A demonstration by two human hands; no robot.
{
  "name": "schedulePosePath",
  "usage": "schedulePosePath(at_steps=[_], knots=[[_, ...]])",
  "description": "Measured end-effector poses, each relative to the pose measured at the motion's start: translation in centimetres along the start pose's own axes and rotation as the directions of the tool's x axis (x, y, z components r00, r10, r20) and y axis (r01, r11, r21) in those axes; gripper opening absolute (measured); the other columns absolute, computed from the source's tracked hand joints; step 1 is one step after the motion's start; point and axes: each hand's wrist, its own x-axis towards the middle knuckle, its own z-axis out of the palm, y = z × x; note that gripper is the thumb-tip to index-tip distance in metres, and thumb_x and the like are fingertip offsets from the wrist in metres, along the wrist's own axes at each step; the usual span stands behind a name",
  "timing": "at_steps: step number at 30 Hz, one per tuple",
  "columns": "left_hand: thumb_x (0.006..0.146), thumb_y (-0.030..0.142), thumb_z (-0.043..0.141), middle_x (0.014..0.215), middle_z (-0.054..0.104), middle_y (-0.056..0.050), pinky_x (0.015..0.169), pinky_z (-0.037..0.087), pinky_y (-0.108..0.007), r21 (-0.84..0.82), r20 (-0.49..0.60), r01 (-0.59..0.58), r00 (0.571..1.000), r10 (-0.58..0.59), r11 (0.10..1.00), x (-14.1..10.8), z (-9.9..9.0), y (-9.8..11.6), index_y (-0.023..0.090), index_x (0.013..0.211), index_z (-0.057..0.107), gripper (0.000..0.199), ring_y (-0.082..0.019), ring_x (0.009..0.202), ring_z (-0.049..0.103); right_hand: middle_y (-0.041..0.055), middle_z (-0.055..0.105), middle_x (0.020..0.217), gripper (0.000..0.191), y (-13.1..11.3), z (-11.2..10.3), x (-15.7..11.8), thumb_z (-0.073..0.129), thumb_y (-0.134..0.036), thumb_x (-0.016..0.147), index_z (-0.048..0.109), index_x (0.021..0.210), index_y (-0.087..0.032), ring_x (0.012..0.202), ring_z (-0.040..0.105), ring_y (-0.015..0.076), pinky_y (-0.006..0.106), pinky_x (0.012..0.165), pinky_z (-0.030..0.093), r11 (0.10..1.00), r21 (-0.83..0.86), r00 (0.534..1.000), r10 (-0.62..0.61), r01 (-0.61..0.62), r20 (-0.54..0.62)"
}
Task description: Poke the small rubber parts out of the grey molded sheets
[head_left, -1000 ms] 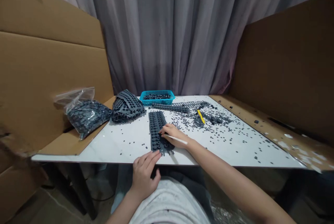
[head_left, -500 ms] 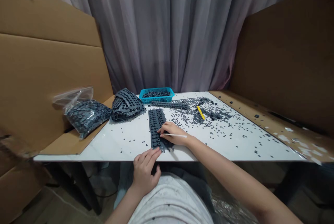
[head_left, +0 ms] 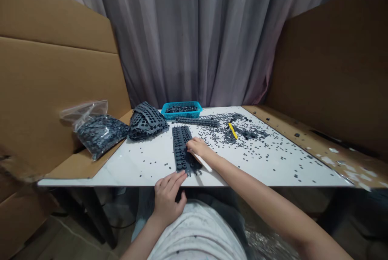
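Note:
A dark grey perforated rubber sheet (head_left: 179, 146) lies lengthwise at the front of the table, with rows of round pieces in it. My right hand (head_left: 198, 147) is closed over the sheet's right half, pinching a thin white stick (head_left: 203, 162) that slants back toward my wrist. The stick's tip is hidden by my fingers. At the near end of the sheet rests my left hand (head_left: 170, 194), fingers stretched out and fingertips touching its edge, the thumb apart.
Behind stand a blue basket (head_left: 182, 115) of dark pieces and a rolled strip (head_left: 197, 121). At left are a heap of perforated sheets (head_left: 147, 121) and a filled clear bag (head_left: 101, 132). Dark discs and a yellow tool (head_left: 233, 130) lie right; cardboard walls (head_left: 60, 82) flank the table.
My right hand has shifted slightly right and away from me along the sheet. The white stick has swung from nearly level to slanting down toward me. My left hand has stayed in place.

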Motion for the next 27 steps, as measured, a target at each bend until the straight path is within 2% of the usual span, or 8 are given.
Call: schedulePosePath(at_steps=[6,11,19,27], knots=[[0.075,0.014,0.051,0.116,0.068,-0.001,0.084,0.033,-0.036,0.004,-0.002,-0.009,1.000,0.009,1.000,0.0,-0.1,0.0,0.023,0.114,0.063,0.041,-0.023,0.101,0.061,0.0067,0.065,0.098,0.007,-0.2,-1.1,-0.2,0.048,-0.018,0.089,0.055,0.089,-0.020,0.094,0.054,0.0218,0.036,0.082,0.045,0.981,0.181,0.993,0.084,-0.068,-0.086],[0.075,0.014,0.051,0.114,0.069,-0.001,0.084,0.034,-0.036,0.027,-0.005,-0.009,1.000,0.009,1.000,0.0,-0.1,0.0,0.022,0.113,0.063,0.041,-0.022,0.100,0.061,0.0060,0.068,0.103,0.007,-1.1,-1.3,-0.3,0.057,-0.018,0.087,0.054,0.082,-0.021,0.099,0.056,0.0206,0.038,0.087,0.042,0.929,0.367,0.997,0.068,-0.046,-0.048],[0.075,0.014,0.050,0.114,0.069,-0.001,0.085,0.035,-0.035,0.035,0.004,-0.004,1.000,0.004,0.999,0.1,0.0,0.0,0.023,0.113,0.064,0.041,-0.022,0.100,0.061,0.0043,0.070,0.107,0.007,-1.2,-1.2,-0.1,0.061,-0.019,0.086,0.056,0.081,-0.021,0.100,0.055,0.0216,0.040,0.090,0.038,0.953,0.297,0.998,0.045,-0.053,0.035],[0.075,0.015,0.052,0.115,0.069,-0.002,0.085,0.035,-0.036,0.037,0.015,0.002,1.000,-0.003,0.999,-0.1,0.0,-0.1,0.023,0.114,0.064,0.042,-0.022,0.101,0.061,0.0064,0.068,0.106,0.004,-1.4,-1.2,0.5,0.055,-0.021,0.090,0.058,0.090,-0.020,0.102,0.054,0.0234,0.043,0.091,0.033,0.997,0.080,0.995,-0.010,0.002,0.099]])
